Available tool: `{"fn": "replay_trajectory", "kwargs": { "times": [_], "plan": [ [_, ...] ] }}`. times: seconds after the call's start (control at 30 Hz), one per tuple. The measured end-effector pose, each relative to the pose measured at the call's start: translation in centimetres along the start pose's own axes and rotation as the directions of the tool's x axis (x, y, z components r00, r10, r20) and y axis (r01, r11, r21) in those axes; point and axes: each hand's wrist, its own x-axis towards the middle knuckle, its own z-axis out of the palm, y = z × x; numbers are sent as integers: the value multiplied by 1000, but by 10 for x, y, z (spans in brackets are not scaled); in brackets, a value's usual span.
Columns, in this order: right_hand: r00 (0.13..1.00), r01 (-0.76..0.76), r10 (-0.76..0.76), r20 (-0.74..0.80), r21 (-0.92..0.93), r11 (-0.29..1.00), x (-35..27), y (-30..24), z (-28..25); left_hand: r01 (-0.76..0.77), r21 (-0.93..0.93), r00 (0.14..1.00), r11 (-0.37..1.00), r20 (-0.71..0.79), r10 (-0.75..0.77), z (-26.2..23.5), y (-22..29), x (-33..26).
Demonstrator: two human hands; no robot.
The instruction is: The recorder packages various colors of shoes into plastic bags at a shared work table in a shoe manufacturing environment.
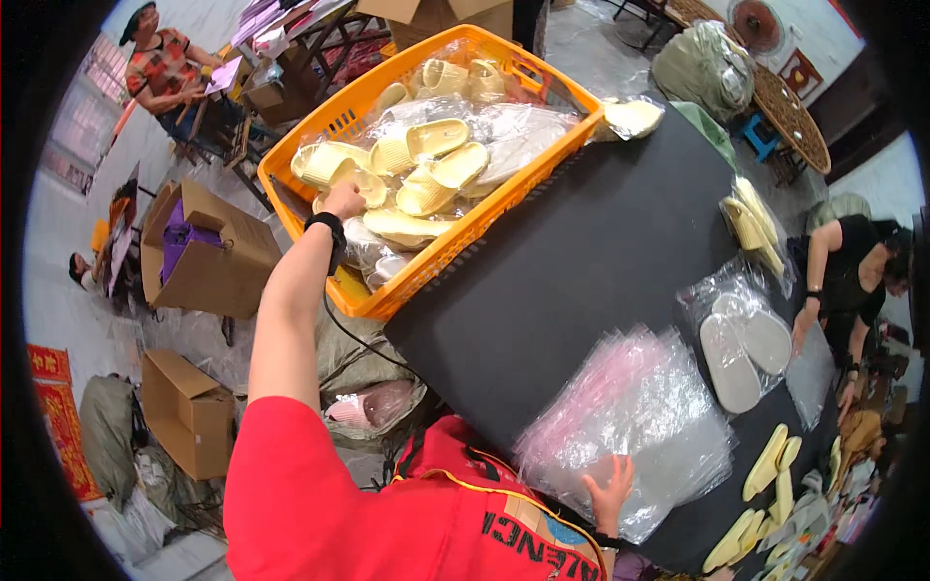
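Note:
My left hand (346, 198) reaches into the near left part of an orange plastic basket (455, 258). Its fingers curl against a yellow slipper (362, 184) there and look closed on its edge. Around it lie several more yellow slippers (399, 228), with clear plastic bags over and between them. Down at the table's near edge, my right hand (610, 489) rests with fingers apart on a stack of clear plastic bags (630, 421), some tinted pink. It grips nothing that I can see.
The basket sits across the left end of a dark table (542, 281). On the right lie bagged grey slippers (746, 349), bagged yellow slippers (754, 228) and loose yellow ones (770, 460). A co-worker (852, 261) leans in there. Cardboard boxes (208, 257) stand on the left floor.

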Motion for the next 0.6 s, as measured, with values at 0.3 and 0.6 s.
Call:
{"fn": "replay_trajectory", "kwargs": {
  "times": [0.3, 0.6],
  "plan": [
    [996, 52, -56, -64, -70, 996, 6, 4, 0, -547, 248, 740, 799, -303, 601, 157, -21, 109],
    [985, -175, 175, 2, -59, 983, -8, -18, -10, -952, -145, 297, 268, -241, 924, 398, 230, 17]
  ]
}}
